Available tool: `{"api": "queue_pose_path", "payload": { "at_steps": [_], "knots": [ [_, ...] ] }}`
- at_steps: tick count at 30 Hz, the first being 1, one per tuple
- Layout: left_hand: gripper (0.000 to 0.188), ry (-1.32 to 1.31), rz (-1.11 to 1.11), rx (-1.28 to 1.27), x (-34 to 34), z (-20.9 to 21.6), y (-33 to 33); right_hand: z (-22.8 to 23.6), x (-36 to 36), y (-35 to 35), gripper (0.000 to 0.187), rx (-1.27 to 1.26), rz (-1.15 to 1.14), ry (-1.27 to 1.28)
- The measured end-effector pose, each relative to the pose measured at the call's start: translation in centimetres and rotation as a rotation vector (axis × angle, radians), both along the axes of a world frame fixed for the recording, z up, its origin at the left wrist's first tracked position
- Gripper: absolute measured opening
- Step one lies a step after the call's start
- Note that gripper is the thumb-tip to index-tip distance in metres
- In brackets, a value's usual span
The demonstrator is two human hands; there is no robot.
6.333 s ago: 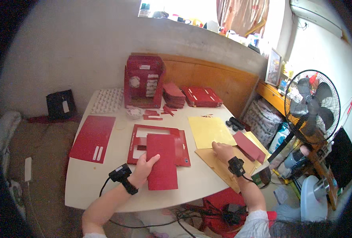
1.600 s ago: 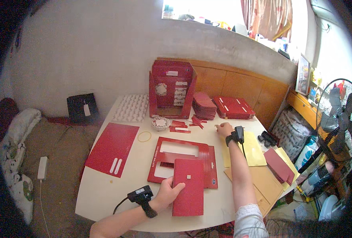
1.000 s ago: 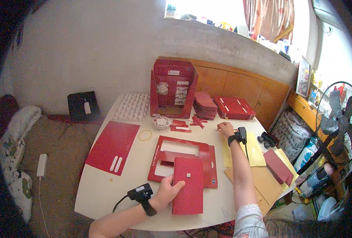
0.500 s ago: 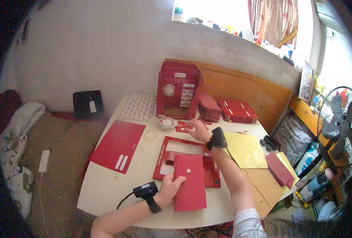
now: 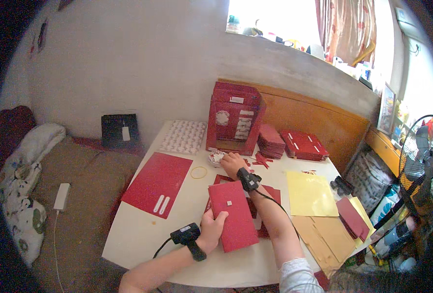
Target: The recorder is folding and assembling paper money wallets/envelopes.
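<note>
My left hand [image 5: 212, 231] grips the lower left edge of a flat red rectangular card piece [image 5: 236, 222], its thumb on top. A small pale square [image 5: 229, 203] sits on the card's upper part. The card is held tilted above a red printed sheet with cut-out windows [image 5: 270, 195], hiding much of it. My right hand [image 5: 233, 165] reaches over the table at the right rim of a small bowl [image 5: 215, 157] of white pieces. Its fingers are bent together; what they hold, if anything, is hidden. Red strips [image 5: 261, 160] lie just right of it.
Behind the bowl stands a red display box [image 5: 233, 119]. Stacks of red cards [image 5: 271, 141] and red panels [image 5: 304, 145] are beside it. A red sheet [image 5: 158, 183], a patterned white sheet [image 5: 183, 136] and a yellow rubber band [image 5: 199, 172] lie left; yellow paper [image 5: 312, 194] lies right.
My right hand has moved from the red strips left to the bowl's rim. The red card in my left hand has turned slightly, its top swinging left. The whole view has shifted.
</note>
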State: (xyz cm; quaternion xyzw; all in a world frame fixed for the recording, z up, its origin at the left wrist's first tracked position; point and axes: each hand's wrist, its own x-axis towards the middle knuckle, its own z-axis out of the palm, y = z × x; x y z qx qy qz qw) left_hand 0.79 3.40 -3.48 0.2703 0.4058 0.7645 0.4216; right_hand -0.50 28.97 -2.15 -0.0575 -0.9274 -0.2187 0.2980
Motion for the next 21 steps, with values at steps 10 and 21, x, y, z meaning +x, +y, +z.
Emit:
{"api": "queue_pose_path", "payload": {
  "at_steps": [10,21],
  "knots": [
    [0.022,0.035,0.013,-0.053,0.0,0.4,0.0,0.4,-0.2,-0.2,0.005,0.269,0.121,0.096],
    [0.023,0.006,-0.018,-0.062,-0.5,0.2,-0.3,2.7,0.7,-2.6,0.016,-0.908,-0.110,0.365]
  ]
}}
